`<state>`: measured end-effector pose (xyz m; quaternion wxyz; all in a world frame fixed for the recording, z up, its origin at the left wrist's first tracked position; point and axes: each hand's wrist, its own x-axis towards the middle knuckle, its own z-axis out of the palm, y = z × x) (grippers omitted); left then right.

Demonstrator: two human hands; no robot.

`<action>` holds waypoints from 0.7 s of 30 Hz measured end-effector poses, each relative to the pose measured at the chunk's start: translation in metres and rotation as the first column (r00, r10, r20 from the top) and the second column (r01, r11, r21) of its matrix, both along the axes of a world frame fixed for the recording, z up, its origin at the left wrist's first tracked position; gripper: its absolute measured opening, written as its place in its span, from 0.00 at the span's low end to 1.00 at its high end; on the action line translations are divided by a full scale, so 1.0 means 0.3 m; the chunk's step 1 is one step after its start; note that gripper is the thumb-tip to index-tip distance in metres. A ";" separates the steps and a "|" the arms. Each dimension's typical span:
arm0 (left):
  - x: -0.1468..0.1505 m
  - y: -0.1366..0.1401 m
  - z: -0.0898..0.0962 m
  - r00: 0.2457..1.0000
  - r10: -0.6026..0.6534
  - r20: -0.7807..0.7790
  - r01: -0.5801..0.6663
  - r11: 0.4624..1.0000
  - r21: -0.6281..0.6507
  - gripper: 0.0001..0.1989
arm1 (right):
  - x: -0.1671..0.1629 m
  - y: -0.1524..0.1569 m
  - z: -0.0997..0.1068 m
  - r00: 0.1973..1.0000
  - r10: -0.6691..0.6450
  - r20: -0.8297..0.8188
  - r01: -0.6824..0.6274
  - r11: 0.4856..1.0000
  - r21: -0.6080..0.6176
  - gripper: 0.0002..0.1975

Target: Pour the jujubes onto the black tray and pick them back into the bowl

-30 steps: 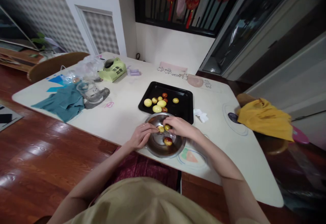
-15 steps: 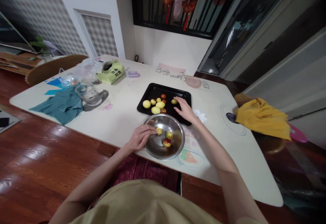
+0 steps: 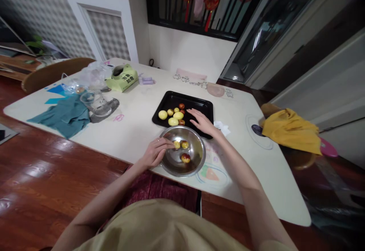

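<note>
My left hand [image 3: 155, 153] reaches over the near-left rim of a steel bowl [image 3: 196, 163], its fingers closed together against a small yellow fruit [image 3: 177, 145]. Two more fruits lie in the bowl: a brown-and-yellow one [image 3: 184, 144] and a larger reddish-brown and yellow one [image 3: 185, 158]. Above the right part of a black baking tray [image 3: 199, 100], my right hand [image 3: 203, 123] is open, fingers stretched out, with whatever is under the palm hidden. Several yellow fruits [image 3: 173, 121] and reddish-brown ones [image 3: 181, 106] rest on the tray's left half.
On the white table [image 3: 134, 110], a teal cloth [image 3: 65, 118], a clear plastic cup [image 3: 98, 104], plastic bags [image 3: 94, 76] and a green tissue box [image 3: 122, 78] lie to the left. A crumpled tissue [image 3: 222, 128] is beside the tray. A yellow cloth [image 3: 291, 131] hangs over a chair.
My right hand has moved left across the tray, and the fruit near its fingertips no longer shows. In the bowl, one fruit has rolled nearer my left fingers, which stay on the small yellow fruit.
</note>
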<state>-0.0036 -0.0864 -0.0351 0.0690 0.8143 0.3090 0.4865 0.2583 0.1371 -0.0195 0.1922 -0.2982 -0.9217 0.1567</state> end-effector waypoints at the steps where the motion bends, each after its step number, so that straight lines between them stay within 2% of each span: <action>1: 0.000 -0.001 0.000 1.000 0.002 -0.002 -0.002 1.000 -0.004 0.22 | -0.013 0.000 -0.001 1.000 0.007 0.012 -0.007 1.000 -0.005 0.29; 8: -0.006 -0.004 -0.007 1.000 0.010 -0.016 -0.010 0.999 -0.031 0.23 | -0.082 0.001 -0.006 0.999 0.033 0.036 -0.034 0.999 0.027 0.29; 13: -0.007 -0.002 -0.009 1.000 -0.001 -0.011 0.000 0.999 -0.036 0.23 | -0.078 -0.013 0.021 0.998 -0.061 -0.010 0.062 0.994 0.092 0.24; 17: -0.006 -0.001 -0.009 1.000 -0.006 -0.003 0.006 1.000 -0.029 0.23 | -0.081 -0.014 0.002 0.998 -0.003 -0.055 0.007 0.997 0.071 0.31; 21: -0.006 -0.003 -0.005 1.000 -0.005 -0.008 0.004 1.000 -0.028 0.22 | -0.085 -0.006 -0.021 1.000 0.019 -0.011 -0.018 0.999 0.042 0.31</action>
